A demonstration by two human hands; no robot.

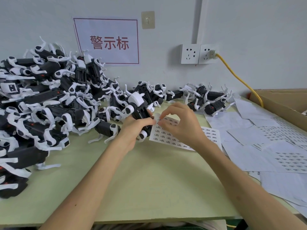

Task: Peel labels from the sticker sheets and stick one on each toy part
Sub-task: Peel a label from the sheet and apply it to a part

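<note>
Counts: two hands, left hand (132,128) and right hand (181,125); one toy part (139,112) held, one sticker sheet (166,138) under them. Heap of toy parts (49,100) on the left is too tangled to count, dozens at least; back-right group (207,100) roughly five; loose sheets (265,146) on the right overlap, several, no exact number. Wall: two sockets (190,53), one yellow cable (239,78), one sign (108,42), one hook plate (148,19); plus one cardboard box (282,103).
</note>
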